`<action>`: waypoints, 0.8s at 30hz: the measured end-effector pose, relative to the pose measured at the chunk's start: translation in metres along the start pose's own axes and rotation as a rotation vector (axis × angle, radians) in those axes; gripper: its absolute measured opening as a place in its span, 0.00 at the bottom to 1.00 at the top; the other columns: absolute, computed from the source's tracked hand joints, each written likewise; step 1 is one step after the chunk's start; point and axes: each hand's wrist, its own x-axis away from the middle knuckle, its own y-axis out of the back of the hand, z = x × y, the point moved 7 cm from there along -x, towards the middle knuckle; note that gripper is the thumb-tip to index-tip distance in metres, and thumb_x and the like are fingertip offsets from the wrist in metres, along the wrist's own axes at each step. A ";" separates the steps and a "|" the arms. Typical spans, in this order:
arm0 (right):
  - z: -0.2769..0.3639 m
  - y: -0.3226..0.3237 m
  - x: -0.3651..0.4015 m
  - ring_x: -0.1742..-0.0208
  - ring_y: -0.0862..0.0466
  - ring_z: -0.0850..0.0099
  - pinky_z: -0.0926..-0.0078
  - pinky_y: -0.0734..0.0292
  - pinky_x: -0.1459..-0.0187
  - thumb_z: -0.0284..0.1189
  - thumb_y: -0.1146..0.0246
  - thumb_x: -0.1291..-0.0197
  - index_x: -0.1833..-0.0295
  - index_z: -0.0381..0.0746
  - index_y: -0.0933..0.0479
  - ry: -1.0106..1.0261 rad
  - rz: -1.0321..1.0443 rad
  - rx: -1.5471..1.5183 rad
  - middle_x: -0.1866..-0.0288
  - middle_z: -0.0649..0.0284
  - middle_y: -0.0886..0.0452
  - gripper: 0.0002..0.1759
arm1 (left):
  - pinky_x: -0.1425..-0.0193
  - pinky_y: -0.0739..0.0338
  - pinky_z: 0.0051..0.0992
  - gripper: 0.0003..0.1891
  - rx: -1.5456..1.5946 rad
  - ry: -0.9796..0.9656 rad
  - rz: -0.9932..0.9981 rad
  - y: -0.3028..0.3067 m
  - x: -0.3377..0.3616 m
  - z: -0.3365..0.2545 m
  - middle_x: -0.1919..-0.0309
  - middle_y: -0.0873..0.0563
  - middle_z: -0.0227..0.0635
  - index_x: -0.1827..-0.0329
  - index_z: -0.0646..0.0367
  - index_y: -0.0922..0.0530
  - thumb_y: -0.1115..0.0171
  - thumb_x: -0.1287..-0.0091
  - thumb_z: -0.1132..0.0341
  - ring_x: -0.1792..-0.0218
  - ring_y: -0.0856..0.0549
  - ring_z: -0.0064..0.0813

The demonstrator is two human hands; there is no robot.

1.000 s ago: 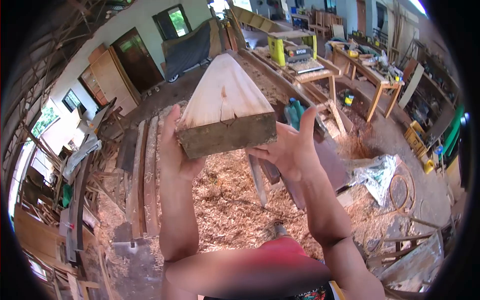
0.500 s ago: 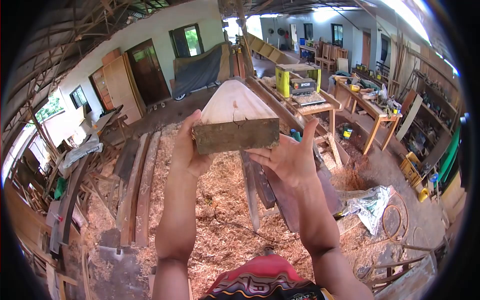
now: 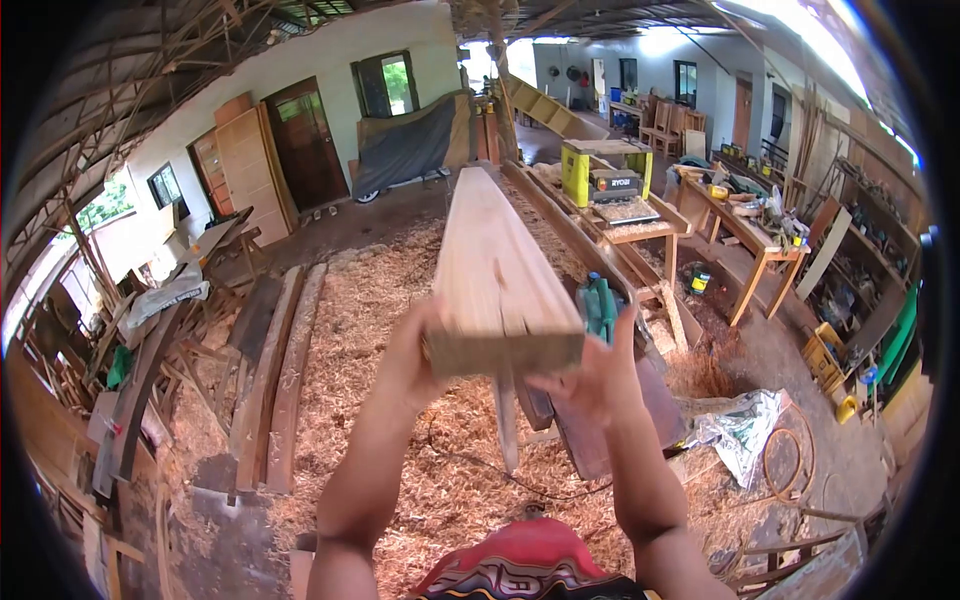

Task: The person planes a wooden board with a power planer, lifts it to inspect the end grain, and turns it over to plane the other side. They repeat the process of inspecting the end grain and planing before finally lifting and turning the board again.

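A long, pale wooden plank (image 3: 500, 260) stretches away from me, its near end toward me, with cracks in its top face near that end. My left hand (image 3: 410, 355) is closed around its left edge at the near end. My right hand (image 3: 595, 375) bears the right near corner, with fingers under the plank and the thumb pointing up beside it. Both hands are slightly blurred, and the fingertips under the plank are partly hidden. A teal power tool (image 3: 600, 308) lies just beyond my right hand, near a dark wooden slab (image 3: 570, 425).
A green thickness planer (image 3: 610, 180) stands on a wooden stand ahead to the right. Long timbers (image 3: 270, 380) lie at left on shavings (image 3: 370, 400). A cluttered workbench (image 3: 740, 215), a silvery sheet (image 3: 740, 430) and a coiled hose (image 3: 790, 450) are at right.
The plank's near end has come down and slightly right, so more of its top face shows. Both hands have moved down with it.
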 end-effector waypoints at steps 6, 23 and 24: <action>-0.132 0.137 0.010 0.47 0.16 0.61 0.61 0.23 0.45 0.46 0.42 0.29 0.38 0.33 0.25 -0.270 -0.160 -0.002 0.46 0.51 0.16 0.28 | 0.33 0.20 0.42 0.36 -0.196 0.443 -0.058 0.061 0.016 0.164 0.35 0.25 0.54 0.24 0.69 0.44 0.45 0.27 0.55 0.38 0.18 0.44; -0.361 0.273 0.087 0.59 0.19 0.73 0.74 0.23 0.54 0.58 0.42 0.30 0.40 0.38 0.19 -0.786 -0.067 0.720 0.58 0.63 0.15 0.34 | 0.50 0.16 0.36 0.39 -1.004 0.538 -0.286 0.223 0.135 0.338 0.54 0.12 0.53 0.41 0.72 0.24 0.21 0.46 0.49 0.54 0.10 0.42; -0.376 0.281 0.081 0.59 0.19 0.73 0.73 0.23 0.55 0.59 0.42 0.30 0.41 0.38 0.19 -0.819 -0.020 0.717 0.59 0.63 0.15 0.34 | 0.50 0.16 0.36 0.40 -1.093 0.512 -0.333 0.217 0.138 0.324 0.55 0.12 0.55 0.43 0.73 0.23 0.20 0.48 0.48 0.54 0.10 0.43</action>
